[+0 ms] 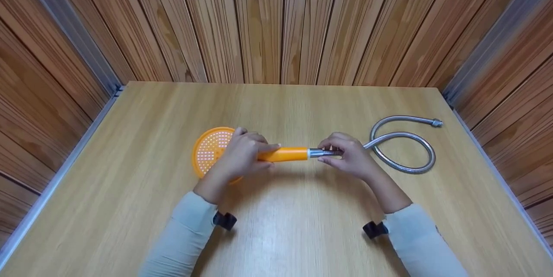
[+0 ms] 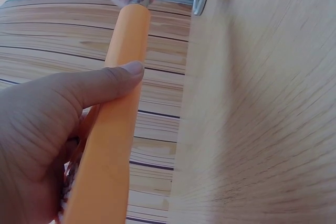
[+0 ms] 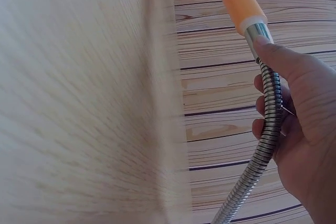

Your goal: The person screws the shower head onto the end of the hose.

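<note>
An orange shower head with a round, dotted spray face lies across the middle of the head view. My left hand grips its handle close to the spray face, the thumb lying along the orange handle in the left wrist view. At the handle's other end, a smooth metal connector meets a white ring. My right hand holds the flexible metal hose just behind that connector, thumb on the metal and fingers curled behind. Part of the spray face is hidden by the left hand.
The rest of the hose loops on the wooden table at the right, its free end fitting pointing right. Wood-plank walls stand behind and at both sides. A small black camera sits at each wrist.
</note>
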`<state>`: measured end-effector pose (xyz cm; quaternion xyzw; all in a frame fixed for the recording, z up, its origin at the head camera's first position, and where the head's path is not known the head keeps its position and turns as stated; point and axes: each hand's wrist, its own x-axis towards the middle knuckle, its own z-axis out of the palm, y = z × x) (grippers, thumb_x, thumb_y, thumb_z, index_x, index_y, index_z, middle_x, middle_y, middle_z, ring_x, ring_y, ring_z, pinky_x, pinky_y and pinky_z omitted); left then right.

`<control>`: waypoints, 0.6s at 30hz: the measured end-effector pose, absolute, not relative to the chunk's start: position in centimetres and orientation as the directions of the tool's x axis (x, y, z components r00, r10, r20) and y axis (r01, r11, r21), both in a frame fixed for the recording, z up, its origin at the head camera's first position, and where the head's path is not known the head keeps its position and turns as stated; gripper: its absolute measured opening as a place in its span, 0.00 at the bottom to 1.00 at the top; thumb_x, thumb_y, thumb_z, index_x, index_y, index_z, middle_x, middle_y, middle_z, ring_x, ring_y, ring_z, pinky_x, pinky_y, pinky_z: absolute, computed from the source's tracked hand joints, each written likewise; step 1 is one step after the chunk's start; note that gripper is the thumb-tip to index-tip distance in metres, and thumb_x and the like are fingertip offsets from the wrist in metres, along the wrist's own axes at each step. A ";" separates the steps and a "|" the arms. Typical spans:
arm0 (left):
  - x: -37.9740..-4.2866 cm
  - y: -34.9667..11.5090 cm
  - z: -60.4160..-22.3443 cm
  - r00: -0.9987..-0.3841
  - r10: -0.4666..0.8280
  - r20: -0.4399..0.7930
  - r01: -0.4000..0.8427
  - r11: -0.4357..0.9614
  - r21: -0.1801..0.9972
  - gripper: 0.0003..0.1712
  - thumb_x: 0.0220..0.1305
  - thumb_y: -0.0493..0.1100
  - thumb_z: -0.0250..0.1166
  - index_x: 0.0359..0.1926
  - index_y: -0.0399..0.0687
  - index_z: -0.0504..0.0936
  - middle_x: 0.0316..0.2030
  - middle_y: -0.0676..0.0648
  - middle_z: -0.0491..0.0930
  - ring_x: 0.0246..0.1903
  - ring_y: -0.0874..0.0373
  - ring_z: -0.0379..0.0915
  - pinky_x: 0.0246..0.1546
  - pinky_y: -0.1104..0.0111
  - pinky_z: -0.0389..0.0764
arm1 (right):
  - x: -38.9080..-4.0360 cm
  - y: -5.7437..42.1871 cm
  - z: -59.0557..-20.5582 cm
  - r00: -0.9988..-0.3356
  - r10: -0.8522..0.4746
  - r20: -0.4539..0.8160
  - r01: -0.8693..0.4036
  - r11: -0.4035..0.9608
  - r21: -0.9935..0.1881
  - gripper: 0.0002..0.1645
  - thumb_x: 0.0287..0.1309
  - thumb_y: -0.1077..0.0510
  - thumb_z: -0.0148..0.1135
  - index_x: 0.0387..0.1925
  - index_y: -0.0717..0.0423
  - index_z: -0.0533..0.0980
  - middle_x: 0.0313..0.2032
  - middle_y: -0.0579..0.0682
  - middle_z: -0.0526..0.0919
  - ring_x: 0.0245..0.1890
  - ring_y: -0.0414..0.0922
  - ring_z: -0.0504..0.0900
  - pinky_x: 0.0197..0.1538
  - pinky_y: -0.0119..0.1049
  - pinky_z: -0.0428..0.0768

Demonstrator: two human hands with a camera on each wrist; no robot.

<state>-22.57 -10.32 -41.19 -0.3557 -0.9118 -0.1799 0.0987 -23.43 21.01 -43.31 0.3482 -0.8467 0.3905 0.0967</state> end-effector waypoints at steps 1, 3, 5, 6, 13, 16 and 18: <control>-22.6 -10.3 -41.2 -0.728 0.614 0.305 0.684 0.683 0.258 0.28 0.54 0.58 0.73 0.56 0.58 0.83 0.40 0.53 0.84 0.40 0.57 0.74 0.45 0.60 0.58 | -23.4 21.0 -43.3 -0.740 -0.517 0.431 -0.664 0.456 -0.593 0.14 0.51 0.59 0.75 0.41 0.52 0.82 0.35 0.40 0.78 0.34 0.40 0.75 0.36 0.32 0.78; -22.6 -10.3 -41.2 -0.727 0.616 0.304 0.685 0.683 0.253 0.28 0.54 0.58 0.73 0.56 0.58 0.83 0.39 0.53 0.84 0.40 0.57 0.74 0.45 0.60 0.58 | -23.4 21.0 -43.3 -0.742 -0.521 0.421 -0.660 0.461 -0.593 0.14 0.51 0.58 0.74 0.41 0.52 0.82 0.35 0.40 0.78 0.34 0.40 0.75 0.38 0.32 0.78; -22.6 -10.3 -41.2 -0.717 0.620 0.319 0.694 0.676 0.247 0.28 0.54 0.57 0.74 0.55 0.57 0.84 0.39 0.52 0.85 0.40 0.57 0.75 0.45 0.59 0.58 | -23.4 21.0 -43.2 -0.744 -0.525 0.415 -0.657 0.461 -0.596 0.13 0.52 0.59 0.74 0.41 0.53 0.82 0.35 0.41 0.78 0.34 0.41 0.75 0.38 0.32 0.78; -22.7 -10.3 -41.3 -0.712 0.622 0.325 0.699 0.672 0.244 0.27 0.54 0.57 0.74 0.55 0.57 0.84 0.38 0.51 0.85 0.39 0.56 0.75 0.45 0.59 0.58 | -23.4 20.9 -43.2 -0.746 -0.525 0.410 -0.654 0.461 -0.600 0.13 0.52 0.59 0.73 0.41 0.53 0.82 0.35 0.41 0.79 0.34 0.41 0.75 0.38 0.33 0.78; -22.7 -10.3 -41.3 -0.701 0.626 0.343 0.709 0.665 0.235 0.27 0.53 0.55 0.75 0.54 0.56 0.84 0.38 0.50 0.85 0.39 0.56 0.75 0.44 0.58 0.59 | -23.4 20.9 -43.3 -0.775 -0.527 0.349 -0.613 0.491 -0.619 0.10 0.59 0.55 0.69 0.42 0.54 0.82 0.35 0.41 0.78 0.35 0.41 0.75 0.39 0.35 0.77; -22.6 -10.3 -41.3 -0.706 0.623 0.337 0.704 0.671 0.233 0.27 0.53 0.56 0.75 0.54 0.56 0.84 0.38 0.51 0.85 0.39 0.56 0.75 0.45 0.59 0.59 | -23.3 20.9 -43.3 -0.784 -0.526 0.329 -0.598 0.500 -0.626 0.11 0.60 0.53 0.67 0.42 0.54 0.83 0.35 0.41 0.78 0.35 0.41 0.75 0.40 0.35 0.77; -22.6 -10.3 -41.4 -0.708 0.623 0.333 0.702 0.674 0.231 0.27 0.53 0.57 0.74 0.54 0.57 0.84 0.38 0.52 0.85 0.39 0.57 0.75 0.45 0.60 0.59 | -23.3 20.9 -43.4 -0.788 -0.523 0.325 -0.592 0.499 -0.633 0.12 0.57 0.53 0.70 0.42 0.54 0.83 0.35 0.41 0.78 0.35 0.41 0.75 0.40 0.35 0.77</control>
